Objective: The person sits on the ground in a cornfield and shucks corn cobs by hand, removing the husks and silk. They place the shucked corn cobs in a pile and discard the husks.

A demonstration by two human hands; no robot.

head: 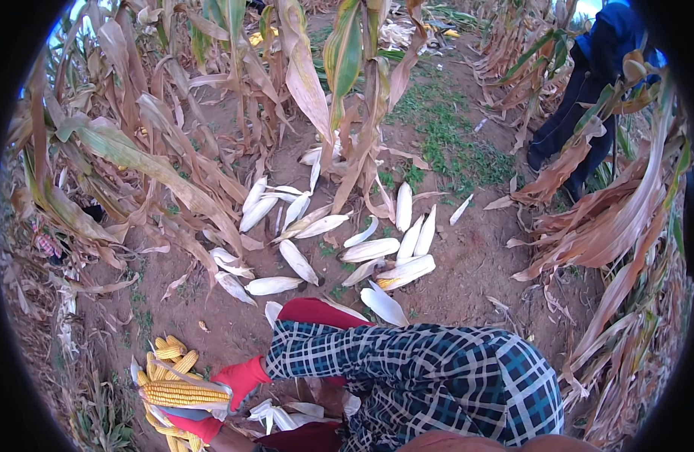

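Observation:
A yellow maize ear (183, 394) with its kernels bare lies across my two red-gloved hands at the lower left. My right hand (240, 382) closes around its base, where pale husk (225, 390) still clings. From below, my left hand (197, 425) supports the ear; part of that hand is hidden under it. Directly beneath and beyond my hands is a heap of husked maize ears (180, 364) on the soil. Loose stripped husks (287, 417) lie to the right of my hands, close to my body.
Several maize ears in white husks (370, 250) are scattered on the bare soil ahead. Dry maize stalks (375, 107) rise in front and on both sides, their leaves (595, 226) leaning inward. Another person (584, 107) in dark trousers stands at the upper right.

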